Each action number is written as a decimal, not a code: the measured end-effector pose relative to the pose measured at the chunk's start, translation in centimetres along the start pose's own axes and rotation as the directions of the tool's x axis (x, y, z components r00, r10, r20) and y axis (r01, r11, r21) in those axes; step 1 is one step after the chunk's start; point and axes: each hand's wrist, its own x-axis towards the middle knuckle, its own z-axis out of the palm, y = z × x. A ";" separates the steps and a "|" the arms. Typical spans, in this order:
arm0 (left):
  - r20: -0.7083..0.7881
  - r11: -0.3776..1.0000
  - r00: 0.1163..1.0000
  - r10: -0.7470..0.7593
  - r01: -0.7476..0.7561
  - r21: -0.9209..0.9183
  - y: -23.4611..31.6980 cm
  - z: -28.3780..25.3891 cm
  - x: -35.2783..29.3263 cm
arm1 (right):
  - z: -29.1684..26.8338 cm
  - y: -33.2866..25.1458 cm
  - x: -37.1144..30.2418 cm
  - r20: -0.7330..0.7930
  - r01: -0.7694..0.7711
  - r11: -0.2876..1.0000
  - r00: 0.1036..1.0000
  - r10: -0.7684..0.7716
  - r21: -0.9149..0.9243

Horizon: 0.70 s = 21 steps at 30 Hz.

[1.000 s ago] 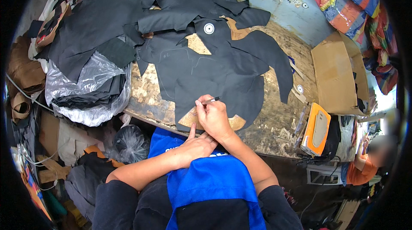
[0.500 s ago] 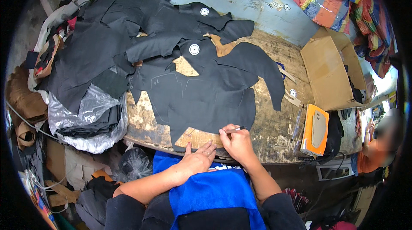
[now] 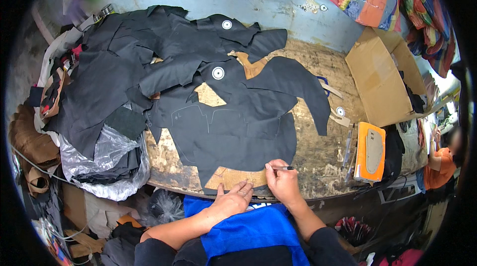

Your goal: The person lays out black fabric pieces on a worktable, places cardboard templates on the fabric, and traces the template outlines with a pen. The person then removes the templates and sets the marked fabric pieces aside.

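Note:
A large black sheet of leather-like material [image 3: 228,142] lies on the worn wooden table, with thin pale outlines drawn on it. At its near edge rests a flat brown template [image 3: 223,177]. My left hand [image 3: 231,200] lies on the template's near side, fingers stretched out. My right hand [image 3: 283,181] pinches a dark pen [image 3: 284,168] at the template's right end; its tip is hidden by my fingers. Beyond the outlines, a white round disc with a dark centre [image 3: 218,73] sits on the black material.
More black pieces [image 3: 109,72] heap up at the left, above a clear plastic bag [image 3: 129,166]. At the right are scissors [image 3: 330,87], an orange pad [image 3: 365,164] bearing a grey template, and an open cardboard box [image 3: 370,77]. Another person [image 3: 439,161] is at far right.
My right hand has slid a little to the right along the template's edge with the pen. My left hand keeps its place on the template. The whole view has shifted slightly.

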 end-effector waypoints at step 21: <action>-0.048 0.990 0.997 0.062 -0.068 -0.122 -0.9 -2.3 1.0 | -1.8 2.3 -2.2 -0.094 -0.295 0.939 0.944 0.315 0.179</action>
